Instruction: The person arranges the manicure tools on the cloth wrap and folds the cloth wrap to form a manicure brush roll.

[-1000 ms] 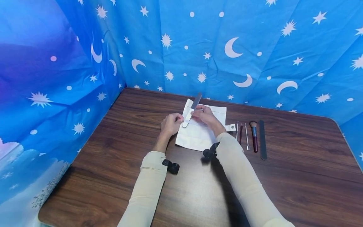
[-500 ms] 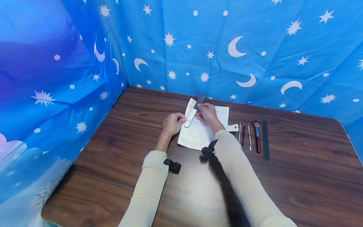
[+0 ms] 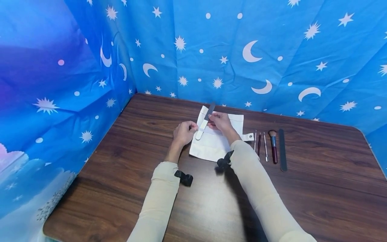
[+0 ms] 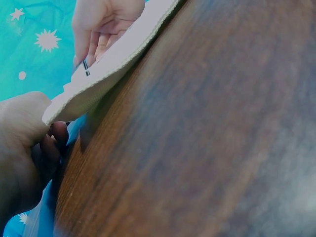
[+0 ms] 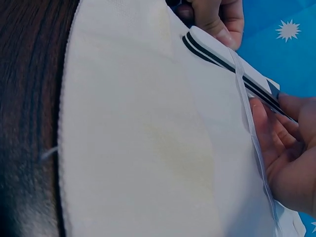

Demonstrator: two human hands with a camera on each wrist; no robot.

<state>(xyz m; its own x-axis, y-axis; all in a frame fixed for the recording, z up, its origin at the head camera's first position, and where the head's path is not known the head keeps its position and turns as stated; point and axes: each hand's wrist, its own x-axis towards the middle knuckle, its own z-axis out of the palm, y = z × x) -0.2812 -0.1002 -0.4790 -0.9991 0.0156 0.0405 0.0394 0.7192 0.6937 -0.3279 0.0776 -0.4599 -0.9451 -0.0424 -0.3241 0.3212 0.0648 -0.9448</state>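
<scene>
- Right hand (image 3: 220, 121) — thumb above, fingers beneath — pinches the nail file (image 3: 204, 123), grey at its far end and white at its near end.
- Left hand (image 3: 183, 132) pinches the left edge of the white cloth (image 3: 211, 148).
- The file lies aslant over the cloth's left side, passing under an elastic band (image 5: 252, 128).
- A snap tab (image 3: 248, 136) sticks out rightward.
- Beyond it on the bench (image 3: 136, 141): three slim tools (image 3: 265, 147), a brush (image 3: 273, 147), a dark file (image 3: 283, 150).
- Behind, a blue star-and-moon curtain (image 3: 211, 33).
</scene>
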